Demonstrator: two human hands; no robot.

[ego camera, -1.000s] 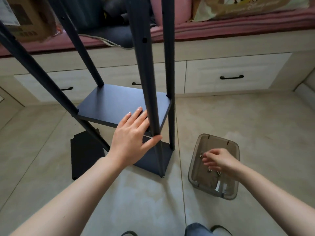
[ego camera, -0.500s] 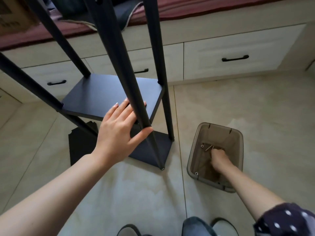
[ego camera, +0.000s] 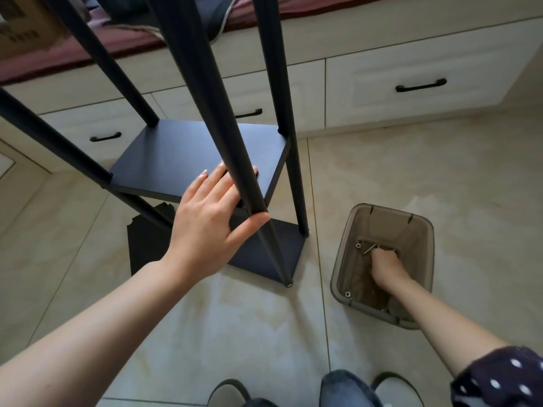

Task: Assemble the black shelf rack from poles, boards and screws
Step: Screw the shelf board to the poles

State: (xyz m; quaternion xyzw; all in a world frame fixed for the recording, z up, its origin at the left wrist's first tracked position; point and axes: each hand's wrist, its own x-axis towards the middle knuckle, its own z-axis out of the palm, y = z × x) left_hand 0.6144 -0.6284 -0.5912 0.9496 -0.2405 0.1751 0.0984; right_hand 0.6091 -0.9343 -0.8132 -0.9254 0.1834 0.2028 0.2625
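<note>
Left hand rests open against the upright pole; right hand's grip in bin unclear.

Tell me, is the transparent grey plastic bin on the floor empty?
Not empty. The transparent grey plastic bin holds a few silver screws, and the right hand reaches down inside it.

Bare left forearm; right arm in short dark navy white-dotted fabric sleeve at 4 o'clock; blue denim trouser knee at 6 o'clock.
</note>
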